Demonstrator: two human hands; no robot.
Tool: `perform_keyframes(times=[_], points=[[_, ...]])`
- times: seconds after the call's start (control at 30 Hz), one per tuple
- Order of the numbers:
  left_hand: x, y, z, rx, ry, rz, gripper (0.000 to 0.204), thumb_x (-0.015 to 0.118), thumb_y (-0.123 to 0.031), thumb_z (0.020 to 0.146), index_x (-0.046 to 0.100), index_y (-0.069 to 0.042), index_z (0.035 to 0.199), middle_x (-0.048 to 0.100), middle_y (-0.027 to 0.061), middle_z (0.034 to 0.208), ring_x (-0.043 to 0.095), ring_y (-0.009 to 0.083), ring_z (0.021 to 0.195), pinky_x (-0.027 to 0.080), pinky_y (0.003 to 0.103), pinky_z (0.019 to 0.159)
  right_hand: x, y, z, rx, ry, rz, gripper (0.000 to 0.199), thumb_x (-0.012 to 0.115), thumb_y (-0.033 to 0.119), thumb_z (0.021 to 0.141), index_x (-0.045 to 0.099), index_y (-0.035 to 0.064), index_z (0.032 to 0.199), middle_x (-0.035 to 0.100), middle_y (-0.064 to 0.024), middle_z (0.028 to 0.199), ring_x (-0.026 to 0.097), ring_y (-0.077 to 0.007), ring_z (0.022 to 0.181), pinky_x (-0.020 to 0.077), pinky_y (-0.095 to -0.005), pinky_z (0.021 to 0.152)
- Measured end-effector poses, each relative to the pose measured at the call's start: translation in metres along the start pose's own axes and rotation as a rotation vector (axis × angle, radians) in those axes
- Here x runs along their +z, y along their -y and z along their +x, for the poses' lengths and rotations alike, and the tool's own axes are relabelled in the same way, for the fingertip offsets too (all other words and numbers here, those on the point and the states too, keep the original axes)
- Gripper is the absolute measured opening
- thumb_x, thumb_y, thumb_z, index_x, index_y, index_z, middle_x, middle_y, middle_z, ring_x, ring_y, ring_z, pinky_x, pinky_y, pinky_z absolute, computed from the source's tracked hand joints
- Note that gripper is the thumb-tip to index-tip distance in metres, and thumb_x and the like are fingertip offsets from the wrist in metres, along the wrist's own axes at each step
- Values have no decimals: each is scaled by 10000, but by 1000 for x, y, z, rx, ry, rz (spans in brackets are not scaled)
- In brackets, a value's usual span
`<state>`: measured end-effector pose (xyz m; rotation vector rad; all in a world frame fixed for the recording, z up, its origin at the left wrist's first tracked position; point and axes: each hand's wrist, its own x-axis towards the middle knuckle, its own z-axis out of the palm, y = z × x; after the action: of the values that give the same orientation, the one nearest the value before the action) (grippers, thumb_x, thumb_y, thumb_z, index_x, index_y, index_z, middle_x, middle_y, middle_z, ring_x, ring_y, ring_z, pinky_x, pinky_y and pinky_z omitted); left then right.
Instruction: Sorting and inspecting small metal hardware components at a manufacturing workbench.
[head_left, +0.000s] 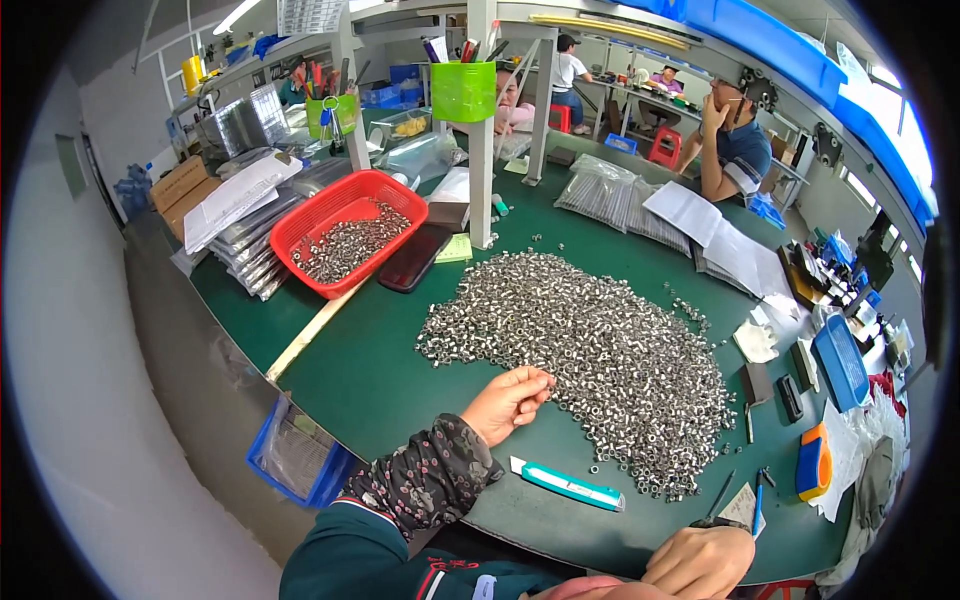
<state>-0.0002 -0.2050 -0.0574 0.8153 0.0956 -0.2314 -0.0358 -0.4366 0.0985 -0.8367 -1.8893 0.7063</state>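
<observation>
My left hand (512,403), in a dark flowered sleeve cover, is at the near left edge of a big pile of small silvery metal rings (600,350). Its thumb and forefinger are pinched together; what they hold, if anything, is too small to make out. My right hand (703,562) is low at the table's front edge, knuckles up and fingers curled under, so their grip is hidden. Just beyond it lie a dark thin pointed tool (721,493) and a blue pen (758,500). Between my hands lies a teal utility knife (567,485).
A red basket (285,235) with more metal pieces stands at the back left, beside a dark phone (414,258). A metal post (481,150) rises behind the pile. Right are an orange-and-blue object (814,463) and a blue tray (842,360). Another person (735,150) sits across the table.
</observation>
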Motion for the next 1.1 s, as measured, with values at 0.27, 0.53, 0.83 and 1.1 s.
perform_keyframes(times=[0.27, 0.53, 0.83, 1.1], points=[[1, -2, 0, -37, 0, -27, 95, 468, -123, 814, 490, -38, 850, 456, -9, 667, 346, 16, 478, 268, 138, 379, -6, 6, -2, -76, -100, -52, 271, 393, 105, 801, 445, 18, 550, 419, -101, 546, 371, -192, 397, 252, -284, 354], [4, 1, -3, -25, 22, -31, 93, 461, -105, 813, 490, -28, 857, 459, 0, 674, 354, 22, 481, 268, 140, 377, -3, 17, -8, -73, -180, -275, 209, 447, 69, 762, 475, 10, 564, 451, -87, 557, 410, -170, 411, 265, -243, 358], [6, -7, 0, 30, -7, 23, 100, 450, -108, 817, 492, -19, 836, 440, 4, 661, 338, 32, 491, 270, 147, 388, 19, -6, -30, -329, -751, -1210, 297, 491, 357, 789, 436, 100, 651, 440, 0, 487, 329, -75, 371, 197, -200, 339], [3, -3, 1, 23, -23, 11, 89, 461, -102, 812, 492, -23, 840, 446, 3, 662, 355, 41, 495, 283, 159, 401, 21, -11, -33, -406, -1087, -1462, 341, 418, 369, 817, 360, 102, 613, 363, 7, 432, 266, -89, 337, 192, -235, 348]])
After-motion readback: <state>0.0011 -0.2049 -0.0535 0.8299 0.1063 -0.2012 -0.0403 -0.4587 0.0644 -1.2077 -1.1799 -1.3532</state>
